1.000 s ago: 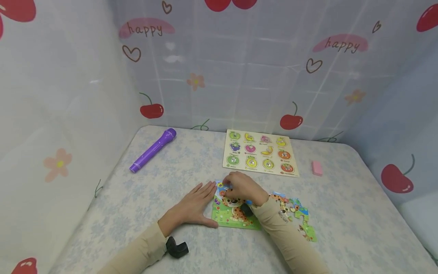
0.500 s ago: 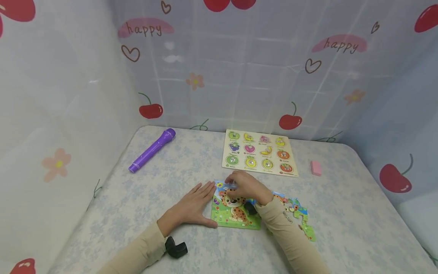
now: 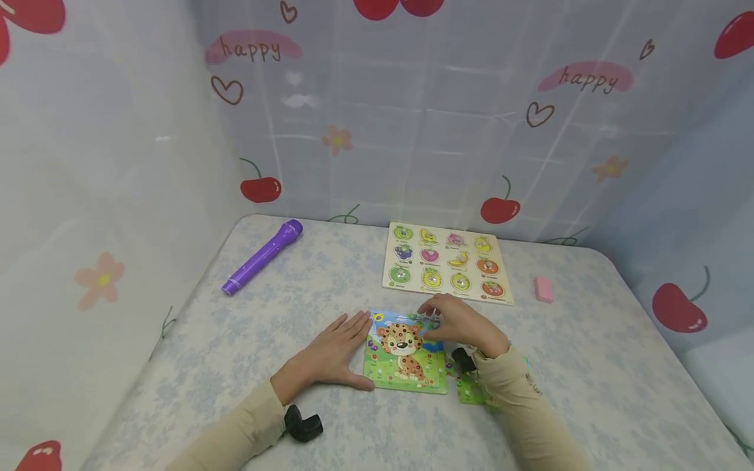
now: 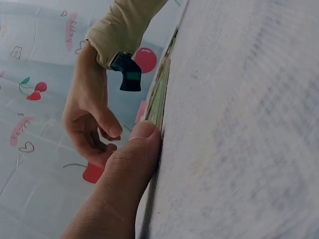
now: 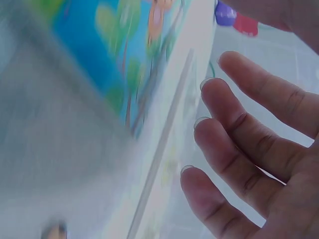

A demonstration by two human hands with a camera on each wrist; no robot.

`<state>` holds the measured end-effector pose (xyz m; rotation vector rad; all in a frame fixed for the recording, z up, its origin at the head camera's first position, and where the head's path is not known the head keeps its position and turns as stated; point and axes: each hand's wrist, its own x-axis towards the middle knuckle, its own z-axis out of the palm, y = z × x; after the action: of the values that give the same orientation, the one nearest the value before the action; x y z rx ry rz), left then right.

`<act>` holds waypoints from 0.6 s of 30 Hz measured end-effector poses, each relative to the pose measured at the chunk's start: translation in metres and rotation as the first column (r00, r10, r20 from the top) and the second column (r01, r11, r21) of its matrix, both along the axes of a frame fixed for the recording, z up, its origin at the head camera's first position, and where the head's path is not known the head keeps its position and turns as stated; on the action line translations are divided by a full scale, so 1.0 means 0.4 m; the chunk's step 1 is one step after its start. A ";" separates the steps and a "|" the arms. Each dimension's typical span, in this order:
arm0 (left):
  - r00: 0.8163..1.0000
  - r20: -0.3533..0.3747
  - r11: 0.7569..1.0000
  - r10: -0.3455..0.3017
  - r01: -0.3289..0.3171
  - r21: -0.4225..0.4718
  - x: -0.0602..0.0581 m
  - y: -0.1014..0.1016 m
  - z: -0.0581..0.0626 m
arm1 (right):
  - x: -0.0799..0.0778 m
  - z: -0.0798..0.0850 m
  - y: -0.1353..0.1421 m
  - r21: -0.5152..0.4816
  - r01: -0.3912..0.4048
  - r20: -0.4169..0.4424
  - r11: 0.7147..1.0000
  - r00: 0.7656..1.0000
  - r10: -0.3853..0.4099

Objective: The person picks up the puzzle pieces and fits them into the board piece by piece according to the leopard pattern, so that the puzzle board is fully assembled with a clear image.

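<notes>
A square leopard puzzle (image 3: 405, 360) lies on the table in the head view, its picture in full colour. Flat on the cloth, my left hand (image 3: 332, 352) has its fingers spread and touches the puzzle's left edge; its thumb (image 4: 130, 162) rests against the side in the left wrist view. My right hand (image 3: 462, 322) hovers over the puzzle's upper right corner. In the right wrist view its fingers (image 5: 244, 127) are loosely bent with nothing between them, beside the puzzle's blurred corner (image 5: 112, 55). Green puzzle pieces (image 3: 471, 390) lie to the right, partly hidden by my right sleeve.
Behind the puzzle lies a wooden fruit peg board (image 3: 448, 263). A pink block (image 3: 544, 289) is at the right, and a purple toy microphone (image 3: 262, 258) at the far left. Patterned curtains (image 3: 383, 131) enclose the table's back and sides.
My right hand has moved right, from the puzzle's upper left part to its upper right corner, uncovering the leopard's face. My left hand has stayed in place.
</notes>
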<state>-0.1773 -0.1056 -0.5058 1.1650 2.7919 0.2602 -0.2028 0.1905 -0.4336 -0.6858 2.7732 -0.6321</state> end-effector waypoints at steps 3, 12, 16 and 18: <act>1.000 -0.016 1.000 -0.008 0.008 0.009 0.000 -0.001 0.002 | 0.007 0.008 0.037 -0.015 0.042 0.015 0.999 0.999 -0.041; 1.000 -0.006 1.000 -0.008 0.008 0.008 0.001 -0.001 0.005 | 0.026 0.003 0.136 -0.019 0.083 0.005 0.996 0.997 -0.083; 1.000 -0.004 1.000 -0.007 0.007 0.002 0.002 -0.001 0.006 | 0.038 -0.002 0.164 0.000 0.094 0.008 0.996 0.996 -0.094; 1.000 -0.004 1.000 -0.011 0.011 0.005 0.004 0.000 0.006 | 0.045 -0.004 0.177 0.015 0.097 0.015 0.995 0.995 -0.098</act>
<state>-0.1759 -0.1058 -0.5034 1.1824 2.7896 0.2635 -0.1847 0.2614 -0.4354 -0.5430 2.8078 -0.6336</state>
